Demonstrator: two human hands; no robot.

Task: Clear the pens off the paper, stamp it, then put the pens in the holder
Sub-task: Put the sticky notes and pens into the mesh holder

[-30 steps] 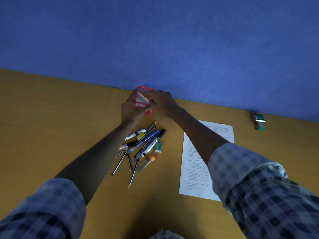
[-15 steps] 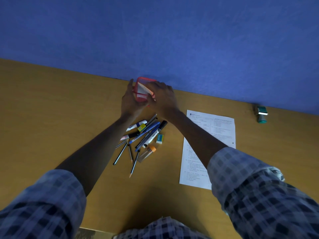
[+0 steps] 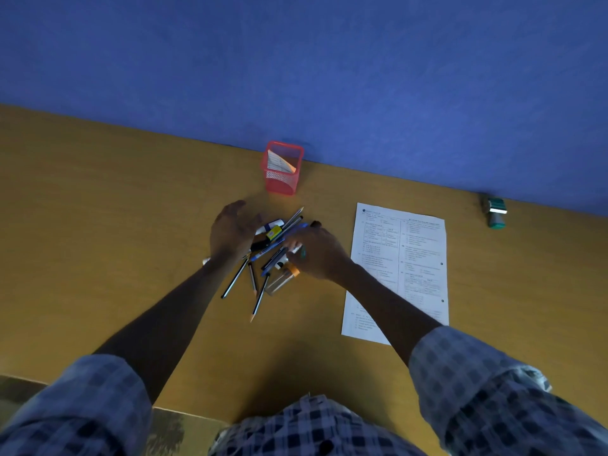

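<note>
A pile of pens [image 3: 263, 255], pencils and markers lies on the wooden desk, left of the printed paper [image 3: 414, 258]. The paper has no pens on it. The red mesh holder [image 3: 282, 169] stands upright against the blue wall behind the pile, with a folded slip of paper inside. My left hand [image 3: 232, 233] hovers over the pile's left side with fingers spread. My right hand [image 3: 317, 253] rests on the pile's right side, fingers curled down over a white marker and a small eraser; whether it grips them is unclear. The green stamp [image 3: 495, 213] stands at the far right by the wall.
The blue wall runs along the desk's [image 3: 98, 225] far edge. The desk's near edge lies just in front of my checked shirt, with floor showing at the bottom left. My right forearm crosses the paper's lower left corner.
Both hands have let go of the red holder and drawn back down to the pile of pens. The holder now stands alone by the wall.
</note>
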